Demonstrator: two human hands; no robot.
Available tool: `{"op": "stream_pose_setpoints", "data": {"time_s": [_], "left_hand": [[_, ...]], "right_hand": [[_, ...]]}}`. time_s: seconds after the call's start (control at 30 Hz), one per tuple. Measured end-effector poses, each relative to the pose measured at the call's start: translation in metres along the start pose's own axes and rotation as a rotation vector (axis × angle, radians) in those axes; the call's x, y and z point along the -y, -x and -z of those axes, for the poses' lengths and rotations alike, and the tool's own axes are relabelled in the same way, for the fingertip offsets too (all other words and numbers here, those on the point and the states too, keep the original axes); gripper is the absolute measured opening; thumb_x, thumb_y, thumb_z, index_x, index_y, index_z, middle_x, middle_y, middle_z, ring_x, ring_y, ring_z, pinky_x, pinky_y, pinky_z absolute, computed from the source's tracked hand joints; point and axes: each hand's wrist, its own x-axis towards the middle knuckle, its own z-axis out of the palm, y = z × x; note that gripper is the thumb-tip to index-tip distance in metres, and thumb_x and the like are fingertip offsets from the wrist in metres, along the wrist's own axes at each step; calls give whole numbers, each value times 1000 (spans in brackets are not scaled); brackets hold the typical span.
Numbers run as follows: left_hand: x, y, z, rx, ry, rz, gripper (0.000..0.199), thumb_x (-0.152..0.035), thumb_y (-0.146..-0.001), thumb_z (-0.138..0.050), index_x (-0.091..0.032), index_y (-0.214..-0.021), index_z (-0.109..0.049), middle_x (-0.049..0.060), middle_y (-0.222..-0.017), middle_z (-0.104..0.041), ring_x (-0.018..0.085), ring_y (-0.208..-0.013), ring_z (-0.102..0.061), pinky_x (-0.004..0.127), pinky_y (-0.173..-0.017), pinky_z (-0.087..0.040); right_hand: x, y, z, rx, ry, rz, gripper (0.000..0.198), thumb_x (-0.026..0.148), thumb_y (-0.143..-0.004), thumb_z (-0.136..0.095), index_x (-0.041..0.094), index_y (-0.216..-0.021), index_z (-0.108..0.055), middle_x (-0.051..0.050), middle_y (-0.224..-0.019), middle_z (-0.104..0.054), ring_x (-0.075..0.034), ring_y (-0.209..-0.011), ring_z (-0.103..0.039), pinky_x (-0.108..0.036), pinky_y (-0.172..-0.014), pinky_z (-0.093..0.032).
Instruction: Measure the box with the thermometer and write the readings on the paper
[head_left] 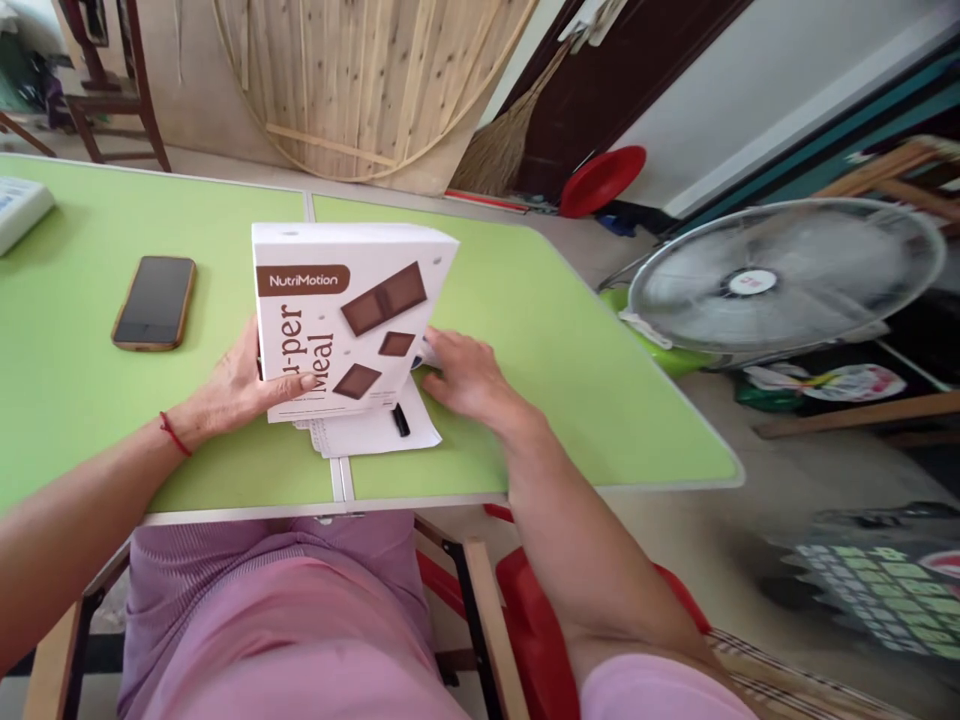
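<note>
My left hand [251, 385] grips the left side of a white NutriMotion box [319, 330] with brown chocolate pieces printed on it, the thumb lying across its front. The box is held upright over a notepad [360, 435] on the green table. Across the notepad's right part lies a black pen [402, 420], its upper end hidden by the box. Just right of the box, my right hand [469, 375] is low at the table with curled fingers. At its fingertips shows a small white and dark blue thing [427, 355], mostly hidden behind the box.
A phone [155, 303] lies to the left on the green folding table [592, 400]. A white object [22, 212] stands at the far left edge. Beyond the table's right side are a fan [780, 275] and a red basin [604, 180]. A red stool [532, 620] stands below.
</note>
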Motion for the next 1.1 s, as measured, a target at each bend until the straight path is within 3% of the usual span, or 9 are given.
{"op": "stream_pose_setpoints", "data": {"time_s": [0.1, 0.23, 0.3, 0.4, 0.47, 0.6, 0.8, 0.93, 1.1], "left_hand": [[-3, -1, 0, -26, 20, 21, 81, -67, -75, -76, -19, -134, -50, 15, -130, -65, 37, -121, -62, 57, -103, -51], [-8, -2, -1, -19, 40, 31, 77, -69, -76, -73, -19, -131, -52, 13, -130, -66, 36, -121, -62, 55, -103, -51], [-8, -3, -1, -25, 42, 59, 77, -69, -76, -73, -19, -131, -52, 13, -130, -67, 36, -122, -62, 56, -104, -50], [-7, -3, -1, -24, 48, 54, 74, -68, -78, -72, -19, -130, -54, 13, -130, -67, 35, -122, -62, 55, -106, -49], [-7, -3, 0, -21, 44, 44, 71, -68, -78, -72, -19, -127, -57, 13, -130, -67, 35, -121, -63, 55, -105, -50], [-9, -3, 0, -34, 3, 65, 70, -71, -77, -70, -19, -122, -60, 12, -128, -68, 35, -119, -63, 54, -103, -51], [-9, -6, 1, -29, -13, 69, 72, -74, -75, -69, -19, -120, -59, 12, -126, -68, 34, -114, -65, 51, -98, -52], [-6, -7, 2, -15, -30, 55, 73, -75, -77, -67, -19, -123, -58, 12, -125, -69, 33, -114, -65, 50, -97, -52], [-6, -7, 4, -4, -31, 59, 74, -75, -76, -68, -19, -123, -58, 12, -129, -67, 33, -115, -64, 50, -99, -51]], "right_hand": [[0, 2, 2, 24, -123, -107, 49, 17, -77, -56, 18, -125, -65, -13, -104, -70, -30, -96, -64, -45, -84, -52], [18, 32, 13, -365, -591, -334, 45, 25, -68, -66, 18, -112, -65, -10, -99, -70, -25, -84, -64, -40, -74, -54], [41, 53, 22, -529, -968, -319, 41, 31, -65, -72, 19, -102, -62, -6, -87, -67, -20, -73, -62, -36, -66, -53], [85, 82, 29, -403, -1457, -214, 28, 31, -73, -68, 21, -98, -63, 1, -69, -58, -14, -60, -54, -29, -54, -48], [112, 93, 25, -283, -1589, -192, 24, 30, -76, -69, 21, -97, -66, 1, -67, -56, -13, -58, -52, -27, -51, -46], [137, 95, 2, -116, -1596, -268, 20, 37, -80, -72, 18, -86, -68, -1, -68, -57, -12, -59, -50, -27, -53, -44], [132, 83, -16, -91, -1533, -347, 23, 39, -79, -72, 17, -83, -67, 0, -69, -60, -12, -62, -52, -27, -60, -45], [134, 80, -14, -65, -1553, -250, 25, 39, -82, -70, 18, -96, -68, 2, -66, -58, -13, -63, -53, -28, -66, -47], [135, 79, -16, -69, -1540, -258, 37, 44, -82, -69, 18, -107, -67, 3, -63, -57, -14, -61, -54, -31, -67, -51]]}}
